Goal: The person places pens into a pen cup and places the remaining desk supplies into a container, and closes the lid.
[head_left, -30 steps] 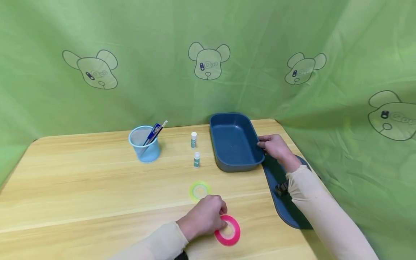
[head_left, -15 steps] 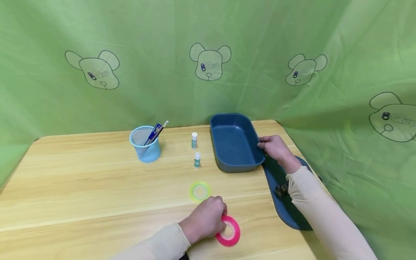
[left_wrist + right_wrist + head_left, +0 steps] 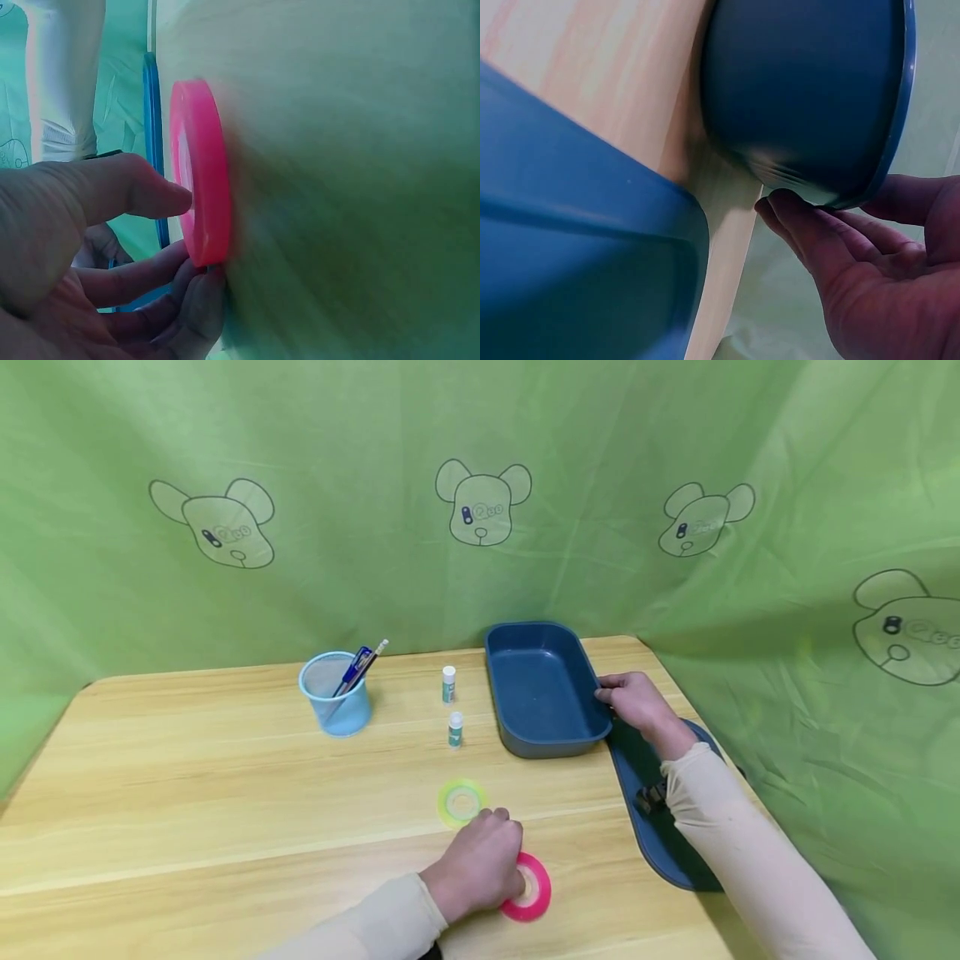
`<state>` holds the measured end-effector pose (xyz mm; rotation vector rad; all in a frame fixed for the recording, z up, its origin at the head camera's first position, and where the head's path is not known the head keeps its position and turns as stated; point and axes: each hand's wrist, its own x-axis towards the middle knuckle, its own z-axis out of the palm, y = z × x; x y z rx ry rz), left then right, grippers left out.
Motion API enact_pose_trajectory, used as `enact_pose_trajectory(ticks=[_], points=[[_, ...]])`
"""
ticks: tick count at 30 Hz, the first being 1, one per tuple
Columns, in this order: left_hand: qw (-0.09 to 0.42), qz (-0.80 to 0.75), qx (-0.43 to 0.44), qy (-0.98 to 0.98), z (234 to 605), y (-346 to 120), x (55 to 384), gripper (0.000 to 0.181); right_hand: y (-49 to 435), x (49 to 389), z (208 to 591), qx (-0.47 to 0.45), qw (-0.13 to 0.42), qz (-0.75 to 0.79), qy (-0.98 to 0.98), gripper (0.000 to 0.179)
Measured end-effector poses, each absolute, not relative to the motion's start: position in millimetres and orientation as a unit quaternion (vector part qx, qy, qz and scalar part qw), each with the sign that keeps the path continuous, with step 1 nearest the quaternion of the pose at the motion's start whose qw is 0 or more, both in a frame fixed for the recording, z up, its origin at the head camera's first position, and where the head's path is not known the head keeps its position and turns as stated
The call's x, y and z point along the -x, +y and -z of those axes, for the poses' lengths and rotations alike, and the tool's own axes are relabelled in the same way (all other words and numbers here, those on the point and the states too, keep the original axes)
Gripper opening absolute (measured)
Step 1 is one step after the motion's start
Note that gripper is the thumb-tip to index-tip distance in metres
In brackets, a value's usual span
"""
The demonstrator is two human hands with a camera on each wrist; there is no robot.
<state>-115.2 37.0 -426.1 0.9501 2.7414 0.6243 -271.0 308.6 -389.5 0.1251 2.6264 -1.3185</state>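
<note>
At the front of the table my left hand [image 3: 480, 866] pinches a roll of pink tape [image 3: 542, 885]. In the left wrist view the thumb reaches into the hole of the pink roll [image 3: 212, 172] while the fingers lie against its outer edge, close to the wood. A yellow-green tape roll [image 3: 444, 804] lies flat just beyond that hand. My right hand [image 3: 637, 702] grips the right wall of a dark blue bin [image 3: 543, 748]. Seen from the right wrist, the thumb is at the rim of the bin [image 3: 802, 90] and the fingers are under its outer side.
A dark blue lid-like panel [image 3: 663, 852] lies at the right table edge, under the right forearm. Two white-capped glue sticks [image 3: 448, 687] stand left of the bin. Farther left, a light blue mesh cup [image 3: 343, 714] holds pens [image 3: 352, 670]. Green curtains [image 3: 345, 568] surround the table.
My left hand has shifted slightly to the right, and the pink tape roll has moved slightly away from me. The right hand and the bin stay in place.
</note>
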Motion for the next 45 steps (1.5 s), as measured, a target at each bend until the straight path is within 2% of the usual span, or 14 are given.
enact_pose_trajectory(ticks=[8, 18, 29, 35, 45], points=[[0.075, -0.220, -0.323, 0.918, 427, 39, 115, 0.024, 311, 268, 389, -0.037, 0.096, 0.444, 0.890, 0.045], [0.094, -0.248, -0.308, 0.914, 428, 37, 121, 0.021, 311, 267, 392, -0.039, 0.092, 0.447, 0.889, 0.044], [0.116, -0.265, -0.270, 0.918, 421, 30, 127, 0.027, 308, 266, 392, -0.038, 0.092, 0.445, 0.890, 0.044], [0.129, -0.338, -0.219, 0.906, 406, 25, 140, 0.022, 309, 269, 391, -0.035, 0.097, 0.448, 0.888, 0.045], [0.109, -0.429, -0.148, 0.884, 362, 17, 174, 0.022, 311, 269, 393, -0.048, 0.102, 0.476, 0.872, 0.045]])
